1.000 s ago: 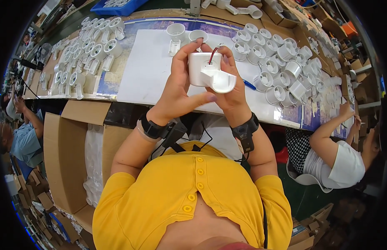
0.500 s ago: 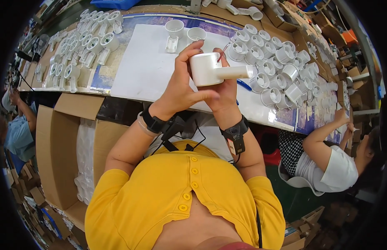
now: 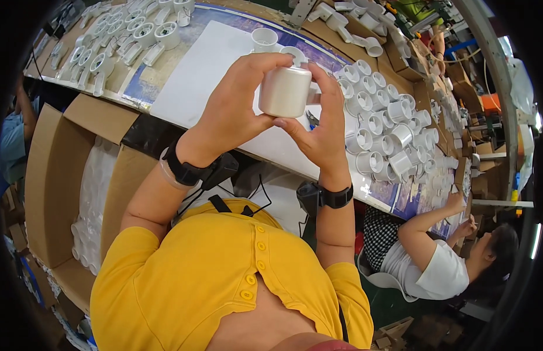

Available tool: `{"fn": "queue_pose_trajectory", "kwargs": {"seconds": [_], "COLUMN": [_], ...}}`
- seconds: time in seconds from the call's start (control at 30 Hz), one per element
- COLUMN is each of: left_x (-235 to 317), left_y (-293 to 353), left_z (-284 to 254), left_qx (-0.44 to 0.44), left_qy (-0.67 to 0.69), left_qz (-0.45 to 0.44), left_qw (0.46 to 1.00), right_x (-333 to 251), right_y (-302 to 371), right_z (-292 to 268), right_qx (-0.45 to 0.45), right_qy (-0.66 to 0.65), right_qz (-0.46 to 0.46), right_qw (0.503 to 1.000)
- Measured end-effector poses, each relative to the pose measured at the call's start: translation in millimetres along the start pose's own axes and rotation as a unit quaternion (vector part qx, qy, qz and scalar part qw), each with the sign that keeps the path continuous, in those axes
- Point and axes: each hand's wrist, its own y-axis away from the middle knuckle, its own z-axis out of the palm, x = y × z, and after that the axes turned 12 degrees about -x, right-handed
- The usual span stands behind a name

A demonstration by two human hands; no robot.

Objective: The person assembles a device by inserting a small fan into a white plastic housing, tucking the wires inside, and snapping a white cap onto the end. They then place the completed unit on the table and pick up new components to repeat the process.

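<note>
Between my two hands, above the table, is a white plastic cup-shaped housing (image 3: pixel 285 92), its smooth closed side toward me. My left hand (image 3: pixel 239 99) grips it from the left, thumb low and fingers over the top. On the other side my right hand (image 3: pixel 324 123) has its thumb at the bottom edge and its fingers along the right side, closed on the same part. Its handle is mostly hidden behind my right fingers. Just beyond my hands, two white cups (image 3: pixel 264 40) stand on the white sheet (image 3: pixel 192 76).
Many white cup housings (image 3: pixel 394 126) crowd the table's right. Rows of handled housings (image 3: pixel 144 36) lie at the left. An open cardboard box (image 3: pixel 52 181) with clear plastic inside stands left of me. A co-worker (image 3: pixel 423 251) sits at the right. Dark-handled pliers (image 3: pixel 311 119) lie behind my right hand.
The housing has been turned: its handle no longer points right and its smooth side now faces me. My right hand has shifted from beneath it to its right side. The view has swung right.
</note>
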Motion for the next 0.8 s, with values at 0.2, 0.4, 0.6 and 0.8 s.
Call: {"fn": "queue_pose_trajectory", "kwargs": {"seconds": [0.2, 0.4, 0.6, 0.8], "left_x": [1, 0, -2, -11], "left_y": [-2, -4, -8, -6], "left_z": [4, 34, 31, 24], "left_qx": [0.005, 0.144, 0.198, 0.170], "left_qy": [0.304, 0.545, 0.423, 0.277], "left_qz": [0.080, 0.017, 0.046, 0.007], "left_qw": [0.949, 0.826, 0.883, 0.946], "right_x": [-6, -20, -37, -18], "right_y": [1, -5, -17, -17], "right_z": [6, 37, 48, 45], "right_qx": [-0.018, 0.025, 0.082, 0.009], "right_qy": [-0.291, -0.388, -0.356, -0.390], "right_qz": [0.086, 0.021, 0.010, 0.035], "right_qw": [0.953, 0.921, 0.931, 0.920]}}
